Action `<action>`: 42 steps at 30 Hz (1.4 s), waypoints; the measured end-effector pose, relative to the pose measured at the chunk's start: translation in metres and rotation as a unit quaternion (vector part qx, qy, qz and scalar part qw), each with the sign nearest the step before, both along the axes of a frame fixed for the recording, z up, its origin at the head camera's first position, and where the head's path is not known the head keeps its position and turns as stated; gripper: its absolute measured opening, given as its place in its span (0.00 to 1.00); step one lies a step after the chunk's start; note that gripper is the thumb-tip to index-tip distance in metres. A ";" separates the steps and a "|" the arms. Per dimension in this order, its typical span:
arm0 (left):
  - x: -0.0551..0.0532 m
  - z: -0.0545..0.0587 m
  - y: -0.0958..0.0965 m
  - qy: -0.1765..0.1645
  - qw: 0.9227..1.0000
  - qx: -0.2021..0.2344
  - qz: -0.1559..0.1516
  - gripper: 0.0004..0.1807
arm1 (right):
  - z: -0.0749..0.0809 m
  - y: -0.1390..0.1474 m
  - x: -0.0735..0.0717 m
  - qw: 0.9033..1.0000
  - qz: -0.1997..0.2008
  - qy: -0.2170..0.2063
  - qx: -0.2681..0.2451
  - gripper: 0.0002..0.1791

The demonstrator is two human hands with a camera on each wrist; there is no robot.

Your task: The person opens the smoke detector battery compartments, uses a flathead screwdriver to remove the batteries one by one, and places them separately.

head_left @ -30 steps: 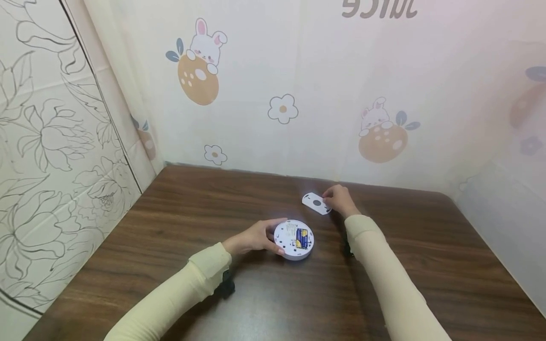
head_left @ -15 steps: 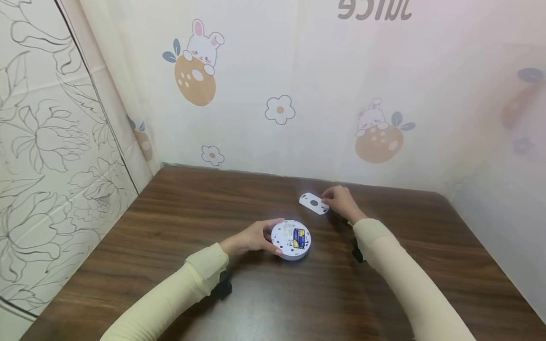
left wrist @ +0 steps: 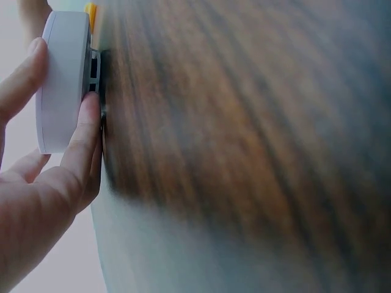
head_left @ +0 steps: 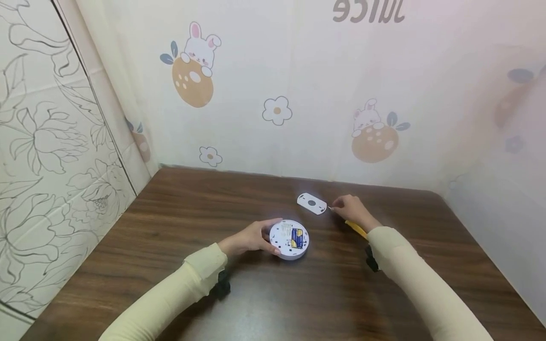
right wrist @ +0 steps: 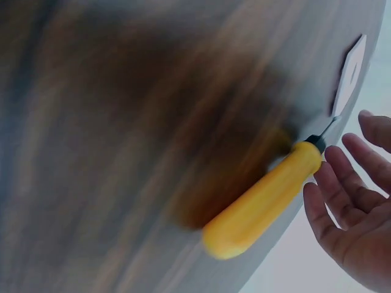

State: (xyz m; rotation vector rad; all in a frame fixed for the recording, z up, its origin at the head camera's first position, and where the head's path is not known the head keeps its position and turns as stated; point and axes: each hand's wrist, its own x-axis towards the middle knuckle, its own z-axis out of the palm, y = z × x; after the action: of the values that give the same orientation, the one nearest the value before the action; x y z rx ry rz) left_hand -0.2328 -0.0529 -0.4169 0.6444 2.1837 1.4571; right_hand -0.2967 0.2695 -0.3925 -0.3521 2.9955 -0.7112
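Observation:
My left hand (head_left: 251, 237) grips the side of a round white smoke detector (head_left: 282, 232), thumb and fingers around its edge. Its back faces up, showing blue and yellow batteries and a printed label. In the left wrist view the detector (left wrist: 64, 79) appears edge-on between the fingers. My right hand (head_left: 353, 210) is over a screwdriver with a yellow handle (head_left: 357, 229) that lies on the table. In the right wrist view its fingers (right wrist: 351, 180) are loosely bent beside the screwdriver (right wrist: 269, 198), thumb apart. Just past the screwdriver's tip lies a white mounting plate (head_left: 312, 203).
The dark wood-grain table (head_left: 187, 203) backs onto a pale curtain (head_left: 239, 71) with rabbit and flower prints. Another floral curtain (head_left: 47, 142) hangs along the left. A black wrist strap piece (head_left: 222, 285) sits below the left sleeve.
My right hand has come off the mounting plate and moved right and toward me, to the screwdriver, whose handle now shows. The left hand keeps its grip on the smoke detector.

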 end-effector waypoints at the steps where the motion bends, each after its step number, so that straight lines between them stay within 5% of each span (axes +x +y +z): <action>1: 0.000 0.001 0.000 -0.001 1.000 -0.002 0.001 0.48 | 0.000 0.002 0.003 1.000 0.002 0.003 0.002 0.15; 16: 0.002 -0.001 0.000 0.002 1.000 0.009 -0.005 0.47 | -0.006 0.022 0.037 0.998 -0.032 0.006 0.044 0.20; 25: 0.000 -0.002 0.000 -0.002 1.000 0.010 -0.004 0.48 | -0.009 0.034 0.044 0.999 -0.045 -0.010 0.029 0.19; 42: 0.005 0.002 0.002 0.002 1.000 0.003 0.008 0.47 | -0.017 0.035 0.050 1.000 -0.015 0.027 -0.005 0.10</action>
State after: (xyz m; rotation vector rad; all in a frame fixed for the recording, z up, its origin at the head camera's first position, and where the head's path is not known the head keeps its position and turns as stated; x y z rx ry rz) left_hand -0.2281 -0.0511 -0.4151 0.6348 2.1923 1.4729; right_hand -0.2471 0.3046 -0.4097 -0.3327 3.0555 -0.7302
